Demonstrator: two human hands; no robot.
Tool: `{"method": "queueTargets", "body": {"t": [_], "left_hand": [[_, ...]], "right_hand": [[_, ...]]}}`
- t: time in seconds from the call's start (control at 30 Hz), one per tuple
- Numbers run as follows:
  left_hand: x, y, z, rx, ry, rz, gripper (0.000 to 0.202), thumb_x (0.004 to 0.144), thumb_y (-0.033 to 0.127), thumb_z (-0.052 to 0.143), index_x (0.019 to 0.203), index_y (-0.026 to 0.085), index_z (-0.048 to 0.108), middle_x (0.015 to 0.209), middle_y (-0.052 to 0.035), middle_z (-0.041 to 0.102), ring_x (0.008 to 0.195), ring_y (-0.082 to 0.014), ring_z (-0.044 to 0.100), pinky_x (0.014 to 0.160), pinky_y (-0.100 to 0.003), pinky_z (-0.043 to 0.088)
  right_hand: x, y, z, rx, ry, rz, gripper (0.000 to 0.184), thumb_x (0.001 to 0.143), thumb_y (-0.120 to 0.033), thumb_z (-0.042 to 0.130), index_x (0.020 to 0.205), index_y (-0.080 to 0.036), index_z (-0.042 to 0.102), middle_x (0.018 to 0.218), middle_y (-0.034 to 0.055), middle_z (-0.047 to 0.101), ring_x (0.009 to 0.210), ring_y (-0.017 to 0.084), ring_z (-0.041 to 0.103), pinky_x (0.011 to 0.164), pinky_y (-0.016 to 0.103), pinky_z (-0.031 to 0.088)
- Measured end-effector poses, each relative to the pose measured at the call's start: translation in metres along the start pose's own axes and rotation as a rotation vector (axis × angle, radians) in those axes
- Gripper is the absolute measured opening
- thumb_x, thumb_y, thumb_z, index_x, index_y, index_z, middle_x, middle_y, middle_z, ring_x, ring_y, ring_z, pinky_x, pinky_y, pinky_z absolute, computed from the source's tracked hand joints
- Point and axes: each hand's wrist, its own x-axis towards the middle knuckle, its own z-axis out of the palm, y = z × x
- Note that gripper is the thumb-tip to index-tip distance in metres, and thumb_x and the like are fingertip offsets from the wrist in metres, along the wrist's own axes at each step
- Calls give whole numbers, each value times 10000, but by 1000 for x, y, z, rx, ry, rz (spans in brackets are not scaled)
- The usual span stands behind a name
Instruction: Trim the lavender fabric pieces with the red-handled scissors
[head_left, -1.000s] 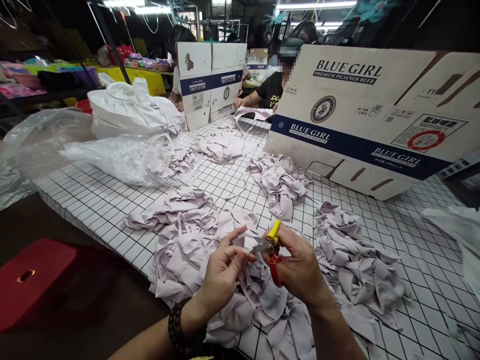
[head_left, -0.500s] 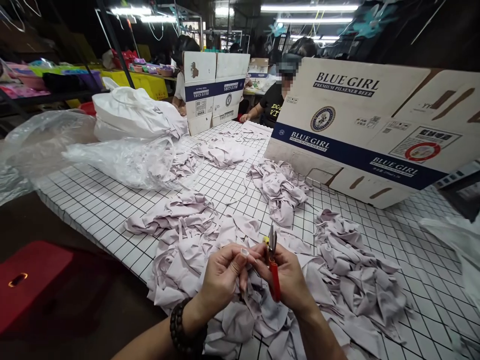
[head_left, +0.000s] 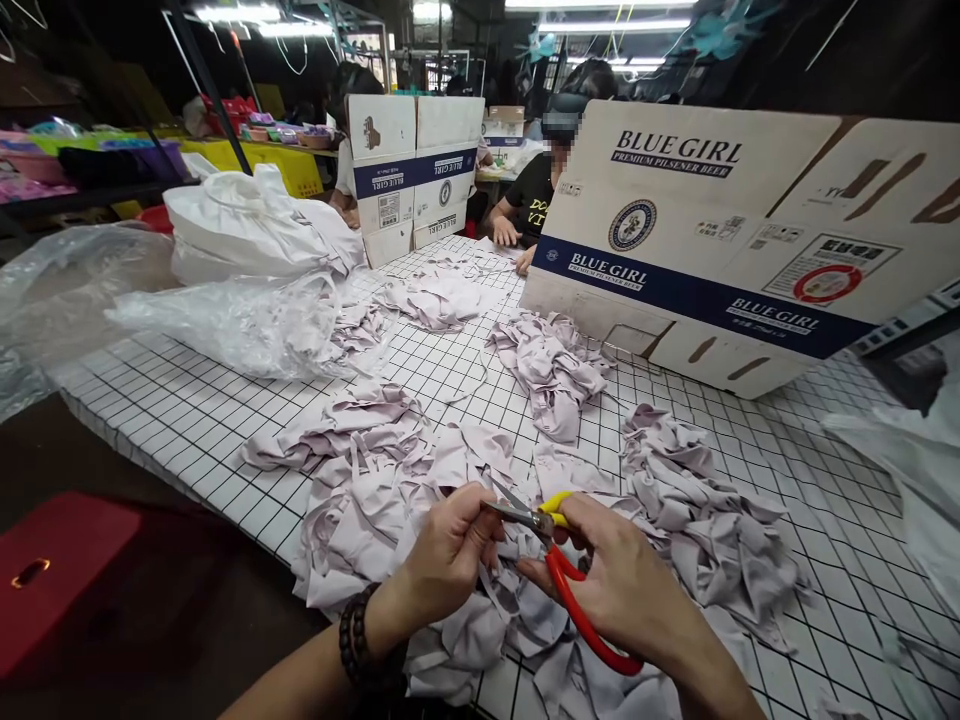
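My right hand (head_left: pixel 611 560) grips a pair of scissors (head_left: pixel 596 625) with one red and one yellow handle. The blades are spread and point left, their tips at the fingers of my left hand (head_left: pixel 454 545). That left hand is closed in a pinch on a pale lilac fabric piece, mostly hidden by the fingers. Dark beads ring my left wrist. Below and around both hands lies a heap of pale lilac fabric pieces (head_left: pixel 360 520), and a second heap (head_left: pixel 705 510) lies to the right.
The pieces rest on a white table with a black grid (head_left: pixel 187 410). Farther off are another fabric pile (head_left: pixel 551 370), clear plastic bags (head_left: pixel 225 320) and a white sack (head_left: pixel 255 225). Large cartons (head_left: pixel 675 240) stand at the back, with people behind. A red stool (head_left: pixel 67 570) is at left.
My right hand has turned the scissors from upright to pointing left, with the blades now spread at my left fingers. The small white bit between my fingertips no longer shows.
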Motion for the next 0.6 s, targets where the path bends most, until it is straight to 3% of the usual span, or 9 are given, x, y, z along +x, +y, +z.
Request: {"method": "queueTargets", "body": {"t": [0.13,0.37,0.6], "left_hand": [[-2,-2,-1,-1,-34,1,239,993,315,378,862,179,524,766,-4,500,518,-80,541,495,-208,440],[0,3,-4,63,-81,16,266,994,297,376,811,170,522,742,-1,488,536,-84,527,531,-214,449],[1,4,-4,109,-70,49,337,999,300,368,728,157,510,676,5,498,538,-85,523,572,-223,427]], "right_hand": [[-1,-1,-1,-21,10,2,298,734,-370,684,690,-241,419,706,2,559,608,178,521,543,296,409],[-2,1,0,-51,17,-8,271,750,-391,670,702,-236,452,704,4,562,615,180,524,560,295,401],[-2,0,0,-66,3,11,358,753,-440,655,645,-233,384,632,-25,507,558,144,449,524,260,336]]}}
